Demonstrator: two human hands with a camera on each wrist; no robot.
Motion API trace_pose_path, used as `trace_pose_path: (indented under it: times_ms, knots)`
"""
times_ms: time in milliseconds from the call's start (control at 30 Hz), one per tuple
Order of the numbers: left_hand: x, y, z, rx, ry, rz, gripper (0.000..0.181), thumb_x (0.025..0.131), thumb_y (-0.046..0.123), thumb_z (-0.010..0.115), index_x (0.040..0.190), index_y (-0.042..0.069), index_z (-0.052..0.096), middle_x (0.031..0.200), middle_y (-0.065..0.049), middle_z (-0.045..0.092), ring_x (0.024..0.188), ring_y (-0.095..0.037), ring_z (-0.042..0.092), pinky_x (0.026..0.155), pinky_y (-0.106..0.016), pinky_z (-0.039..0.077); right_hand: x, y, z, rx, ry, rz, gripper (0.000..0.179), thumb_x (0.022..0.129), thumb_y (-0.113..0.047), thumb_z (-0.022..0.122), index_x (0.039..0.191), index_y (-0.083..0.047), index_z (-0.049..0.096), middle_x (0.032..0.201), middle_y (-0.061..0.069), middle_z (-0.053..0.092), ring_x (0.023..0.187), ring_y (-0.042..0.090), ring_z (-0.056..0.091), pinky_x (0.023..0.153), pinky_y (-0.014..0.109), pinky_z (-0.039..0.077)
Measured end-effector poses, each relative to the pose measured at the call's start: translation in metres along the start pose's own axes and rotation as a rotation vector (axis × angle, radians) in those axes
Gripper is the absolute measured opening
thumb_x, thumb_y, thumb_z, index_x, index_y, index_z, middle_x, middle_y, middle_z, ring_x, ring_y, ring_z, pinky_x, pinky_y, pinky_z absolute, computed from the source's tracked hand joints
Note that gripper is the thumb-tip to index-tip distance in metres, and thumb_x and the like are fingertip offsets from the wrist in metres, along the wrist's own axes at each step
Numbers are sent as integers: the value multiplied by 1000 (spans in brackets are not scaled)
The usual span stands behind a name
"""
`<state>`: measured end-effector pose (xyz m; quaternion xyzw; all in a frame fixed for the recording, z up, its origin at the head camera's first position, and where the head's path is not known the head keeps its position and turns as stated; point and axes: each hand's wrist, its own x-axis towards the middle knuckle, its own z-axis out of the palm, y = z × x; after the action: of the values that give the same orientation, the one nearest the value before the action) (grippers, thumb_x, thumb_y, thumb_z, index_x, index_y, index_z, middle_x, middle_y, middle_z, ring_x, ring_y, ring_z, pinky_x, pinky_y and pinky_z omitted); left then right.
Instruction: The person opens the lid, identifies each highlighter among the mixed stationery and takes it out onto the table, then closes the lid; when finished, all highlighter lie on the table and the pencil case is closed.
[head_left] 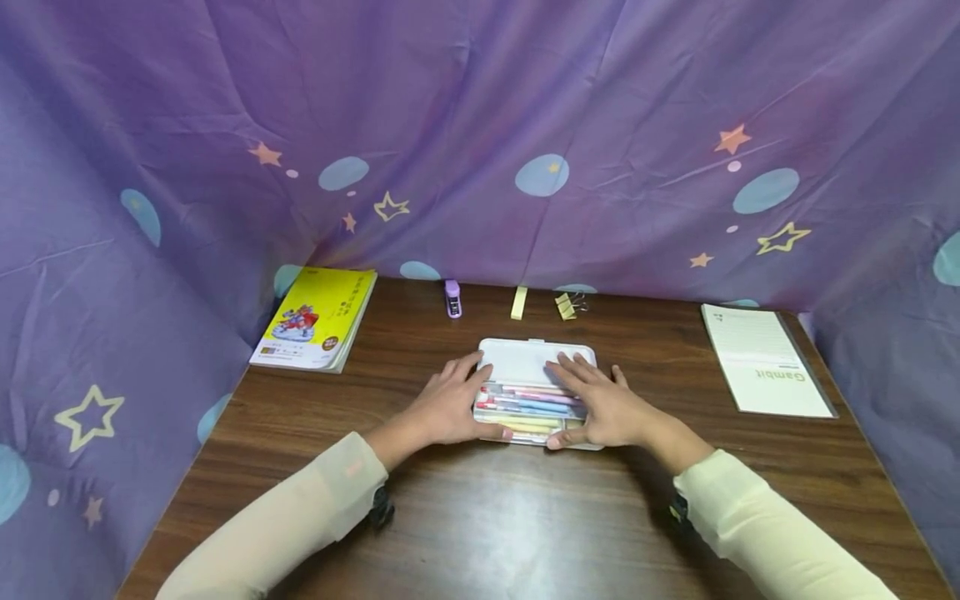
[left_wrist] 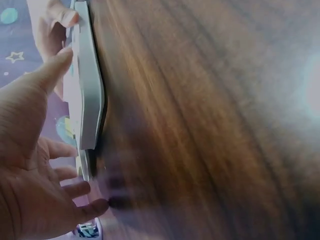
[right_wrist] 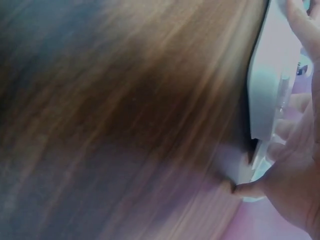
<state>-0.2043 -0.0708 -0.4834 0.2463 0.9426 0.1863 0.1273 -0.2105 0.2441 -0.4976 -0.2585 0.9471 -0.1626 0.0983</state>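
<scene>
A white pencil case (head_left: pixel 517 360) lies opened out on the table, its lid part toward the back. Inside its front part are several pens (head_left: pixel 542 406), pink, blue and yellow. My left hand (head_left: pixel 447 408) touches its left side, thumb along the front edge and fingers spread. At the right side is my right hand (head_left: pixel 617 408), its thumb near the front edge and fingertips over the lid part. In the left wrist view the case's side wall (left_wrist: pixel 89 85) shows beside the thumb, with the fingers loosely extended. The right wrist view shows the right fingers partly hidden by the case.
Along the back of the wooden table (head_left: pixel 480 517) lie a purple stapler (head_left: pixel 453 299), a yellow strip (head_left: pixel 518 303) and a yellow binder clip (head_left: pixel 566 307). A yellow book (head_left: pixel 315 318) lies at left, a white notepad (head_left: pixel 768 362) at right. A purple curtain (head_left: pixel 465 100) hangs behind.
</scene>
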Motion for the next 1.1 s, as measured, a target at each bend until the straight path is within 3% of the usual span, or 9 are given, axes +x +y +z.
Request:
trace_pose_path:
  times_ms: [100, 300, 600, 700, 833, 933, 1033, 1100]
  knots:
    - [3, -4, 0, 23, -37, 15, 124, 89, 83, 72, 177, 10, 24, 188, -12, 14, 172, -39, 20, 136, -67, 27, 2, -3, 0, 10, -15, 6, 127, 78, -81, 84, 177, -23, 30, 185, 15, 22, 170, 49, 21, 120, 95, 13]
    - [3, -10, 5, -4, -68, -39, 138, 86, 87, 73, 179, 7, 8, 188, -14, 3, 175, -33, 10, 142, -54, 16, 4, -4, 2, 13, -31, 3, 126, 78, -83, 83, 176, -21, 33, 185, 16, 21, 170, 50, 19, 120, 96, 13]
    - [3, -9, 4, -11, -61, -61, 144, 84, 87, 73, 177, 1, 5, 187, -18, 4, 175, -32, 8, 143, -47, 11, 2, -2, -1, 37, -28, 7, 119, 78, -81, 84, 173, -21, 42, 186, 16, 20, 171, 49, 16, 122, 94, 8]
    - [5, -9, 6, -10, -67, -61, 144, 84, 88, 73, 177, 1, 6, 187, -18, 4, 175, -32, 7, 143, -47, 10, 0, -2, -1, 25, -13, -3, 107, 87, -77, 80, 171, -22, 44, 185, 17, 23, 171, 49, 18, 121, 95, 11]
    - [6, -8, 8, -1, -82, -54, 144, 84, 90, 70, 177, 2, 5, 187, -17, 3, 176, -32, 5, 143, -48, 10, -3, -6, 4, -27, 104, -46, 76, 99, -60, 77, 163, -22, 58, 173, 18, 48, 161, 47, 43, 117, 95, 23]
    - [6, -8, 8, 3, -86, -50, 145, 83, 91, 70, 177, 2, 5, 187, -18, 3, 176, -32, 5, 143, -48, 10, -2, -13, 10, -73, 240, -124, 54, 101, -43, 81, 148, -18, 72, 149, 15, 69, 140, 40, 64, 115, 90, 37]
    - [6, -9, 7, -1, -81, -46, 145, 83, 90, 71, 177, 2, 5, 187, -18, 3, 176, -33, 5, 143, -49, 10, 2, -19, 15, -119, 349, -209, 36, 99, -31, 84, 131, -14, 82, 125, 7, 75, 118, 31, 69, 107, 73, 51]
    - [6, -9, 7, -4, -76, -42, 145, 84, 90, 71, 177, 1, 5, 187, -19, 4, 175, -34, 5, 143, -49, 10, 4, -22, 17, -144, 404, -241, 25, 98, -26, 86, 120, -14, 86, 113, 3, 73, 106, 26, 66, 95, 59, 54]
